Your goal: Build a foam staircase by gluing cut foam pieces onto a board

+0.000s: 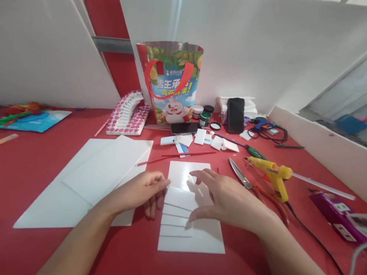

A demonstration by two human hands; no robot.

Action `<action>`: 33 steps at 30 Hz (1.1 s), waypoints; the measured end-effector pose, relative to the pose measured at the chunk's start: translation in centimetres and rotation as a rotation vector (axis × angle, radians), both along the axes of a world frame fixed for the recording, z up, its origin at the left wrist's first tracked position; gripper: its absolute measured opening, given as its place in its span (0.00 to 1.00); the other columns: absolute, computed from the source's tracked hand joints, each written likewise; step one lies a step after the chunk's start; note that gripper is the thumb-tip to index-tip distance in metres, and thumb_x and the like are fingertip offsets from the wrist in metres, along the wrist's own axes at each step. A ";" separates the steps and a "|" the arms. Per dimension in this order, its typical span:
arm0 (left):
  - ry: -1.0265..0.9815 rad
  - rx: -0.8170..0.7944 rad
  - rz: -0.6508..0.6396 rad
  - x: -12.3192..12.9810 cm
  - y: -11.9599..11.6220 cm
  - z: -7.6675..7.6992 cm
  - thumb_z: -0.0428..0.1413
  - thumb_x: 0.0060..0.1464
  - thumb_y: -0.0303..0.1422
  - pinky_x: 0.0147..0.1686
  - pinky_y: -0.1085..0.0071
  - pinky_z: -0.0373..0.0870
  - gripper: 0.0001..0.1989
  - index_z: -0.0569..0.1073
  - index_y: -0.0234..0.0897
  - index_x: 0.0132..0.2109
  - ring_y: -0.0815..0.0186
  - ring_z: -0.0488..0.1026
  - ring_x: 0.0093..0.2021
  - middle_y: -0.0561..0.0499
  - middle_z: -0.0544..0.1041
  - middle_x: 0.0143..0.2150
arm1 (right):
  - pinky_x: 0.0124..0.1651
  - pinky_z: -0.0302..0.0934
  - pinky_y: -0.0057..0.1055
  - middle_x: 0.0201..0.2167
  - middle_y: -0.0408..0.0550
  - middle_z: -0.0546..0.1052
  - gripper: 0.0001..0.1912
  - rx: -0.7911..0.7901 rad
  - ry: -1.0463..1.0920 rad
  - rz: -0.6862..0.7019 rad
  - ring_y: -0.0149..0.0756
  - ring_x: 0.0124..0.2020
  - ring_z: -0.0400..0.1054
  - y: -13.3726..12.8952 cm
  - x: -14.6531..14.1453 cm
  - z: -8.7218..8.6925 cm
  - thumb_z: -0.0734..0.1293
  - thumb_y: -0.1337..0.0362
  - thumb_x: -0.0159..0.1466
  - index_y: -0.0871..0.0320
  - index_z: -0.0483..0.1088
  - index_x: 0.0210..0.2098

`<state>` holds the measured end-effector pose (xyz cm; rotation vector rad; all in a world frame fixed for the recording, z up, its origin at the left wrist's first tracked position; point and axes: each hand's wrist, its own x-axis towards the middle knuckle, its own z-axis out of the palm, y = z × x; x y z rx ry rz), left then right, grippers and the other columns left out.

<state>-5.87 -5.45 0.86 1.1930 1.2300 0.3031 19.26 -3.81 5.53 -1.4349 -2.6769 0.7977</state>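
Observation:
A white rectangular board point(200, 233) lies flat in front of me. Several white strips point(176, 210) overlap on it like fanned steps, from its lower left up to the middle. My left hand point(149, 191) rests at the board's left edge. Its thumb tip is by the upper strip's corner, and its loosely curled fingers point down at the table, with nothing seen in them. Over the board's right half is my right hand point(218, 198), thumb and fingers spread apart. Its thumb is near the right ends of the strips. Whether it touches them I cannot tell.
Large white sheets point(100, 172) lie left. Right are metal shears point(243, 177), a yellow glue gun point(272, 172) with its cord and a purple box point(335, 214). Behind are red sticks point(189, 154), white offcuts point(200, 136), phones point(236, 114), jars point(204, 119), a flower-edged piece point(126, 128) and a bag point(174, 84).

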 end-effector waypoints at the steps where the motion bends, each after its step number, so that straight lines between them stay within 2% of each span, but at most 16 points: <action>1: 0.000 0.033 0.019 0.1 0.1 0.0 0.51 0.61 0.55 0.21 0.72 0.70 0.22 0.64 0.39 0.37 0.66 0.75 0.21 0.54 0.77 0.26 | 0.36 0.63 0.33 0.49 0.54 0.78 0.40 0.008 0.005 -0.016 0.40 0.33 0.74 0.1 0.0 -0.1 0.77 0.43 0.52 0.57 0.69 0.58; 3: 0.016 0.127 0.085 0.2 0.2 -0.1 0.53 0.60 0.54 0.20 0.73 0.67 0.21 0.65 0.39 0.37 0.68 0.74 0.20 0.56 0.75 0.27 | 0.34 0.61 0.31 0.45 0.51 0.79 0.30 0.043 0.039 -0.047 0.35 0.29 0.71 0.4 0.1 -0.5 0.75 0.47 0.58 0.58 0.72 0.52; 5: 0.050 0.239 0.167 0.5 0.3 -0.1 0.53 0.60 0.53 0.20 0.74 0.64 0.20 0.66 0.39 0.37 0.70 0.71 0.19 0.56 0.73 0.26 | 0.33 0.58 0.29 0.39 0.48 0.80 0.15 0.104 0.103 -0.101 0.33 0.28 0.70 0.9 0.5 -0.7 0.69 0.54 0.67 0.58 0.74 0.45; 6: 0.072 0.294 0.209 0.6 0.4 -0.1 0.53 0.61 0.52 0.20 0.74 0.63 0.19 0.67 0.40 0.37 0.70 0.69 0.19 0.57 0.73 0.25 | 0.33 0.57 0.29 0.36 0.47 0.80 0.11 0.149 0.126 -0.146 0.33 0.28 0.69 1.2 0.8 -0.8 0.65 0.58 0.69 0.58 0.75 0.41; 8: 0.118 0.389 0.279 0.8 0.4 -0.1 0.52 0.62 0.50 0.22 0.73 0.64 0.18 0.68 0.40 0.38 0.71 0.68 0.20 0.56 0.72 0.25 | 0.32 0.55 0.30 0.29 0.46 0.78 0.12 0.247 0.112 -0.271 0.34 0.27 0.67 1.9 1.7 -0.8 0.60 0.65 0.70 0.58 0.73 0.33; 10: 0.163 0.459 0.334 1.0 0.3 -0.1 0.51 0.62 0.49 0.25 0.72 0.65 0.16 0.69 0.40 0.38 0.71 0.66 0.20 0.56 0.72 0.26 | 0.30 0.52 0.31 0.26 0.46 0.76 0.12 0.314 0.017 -0.403 0.36 0.25 0.66 2.7 2.6 -0.7 0.59 0.68 0.67 0.57 0.70 0.29; 12: 0.216 0.511 0.376 1.2 0.1 -0.1 0.51 0.62 0.49 0.27 0.71 0.66 0.16 0.69 0.40 0.37 0.71 0.65 0.20 0.56 0.72 0.26 | 0.31 0.52 0.32 0.26 0.46 0.76 0.09 0.317 -0.074 -0.491 0.37 0.26 0.66 3.4 3.4 -0.5 0.60 0.69 0.65 0.57 0.70 0.30; 14: 0.276 0.570 0.387 1.4 -0.2 0.0 0.51 0.63 0.49 0.28 0.71 0.67 0.16 0.69 0.41 0.37 0.70 0.65 0.22 0.55 0.73 0.26 | 0.33 0.54 0.31 0.29 0.47 0.77 0.07 0.272 -0.114 -0.506 0.38 0.30 0.69 3.7 3.8 -0.6 0.62 0.68 0.64 0.56 0.71 0.32; 16: 0.328 0.638 0.368 1.5 -0.4 0.0 0.50 0.63 0.48 0.31 0.71 0.68 0.15 0.70 0.41 0.38 0.67 0.68 0.26 0.54 0.74 0.28 | 0.35 0.56 0.31 0.31 0.48 0.78 0.06 0.212 -0.152 -0.493 0.40 0.33 0.70 3.8 3.6 -0.9 0.64 0.66 0.64 0.56 0.72 0.34; 20: 0.359 0.745 0.338 1.7 -0.8 -0.2 0.52 0.64 0.45 0.34 0.72 0.69 0.12 0.72 0.42 0.40 0.65 0.73 0.32 0.53 0.76 0.30 | 0.32 0.52 0.31 0.35 0.53 0.78 0.09 0.135 -0.315 -0.480 0.42 0.35 0.72 3.8 2.6 -1.9 0.63 0.61 0.66 0.58 0.72 0.36; 27: 0.299 0.948 0.372 1.8 -0.9 -0.6 0.55 0.64 0.36 0.31 0.74 0.68 0.05 0.74 0.42 0.39 0.69 0.70 0.28 0.56 0.75 0.30 | 0.31 0.50 0.31 0.35 0.53 0.78 0.04 0.108 -0.347 -0.492 0.42 0.37 0.72 4.4 2.3 -3.3 0.63 0.68 0.64 0.59 0.71 0.35; 29: 0.242 1.009 0.296 1.8 -1.0 -0.4 0.55 0.64 0.33 0.33 0.73 0.69 0.04 0.74 0.41 0.39 0.69 0.71 0.31 0.55 0.76 0.33 | 0.31 0.51 0.31 0.35 0.53 0.78 0.04 0.097 -0.336 -0.482 0.43 0.37 0.71 4.6 2.4 -3.3 0.64 0.69 0.62 0.59 0.70 0.33; 33: 0.189 1.054 0.025 1.7 -1.1 0.0 0.58 0.63 0.33 0.47 0.68 0.71 0.06 0.76 0.41 0.46 0.65 0.74 0.45 0.50 0.77 0.45 | 0.29 0.51 0.31 0.33 0.54 0.78 0.02 0.086 -0.306 -0.466 0.43 0.35 0.71 4.6 2.7 -2.9 0.65 0.69 0.59 0.59 0.69 0.29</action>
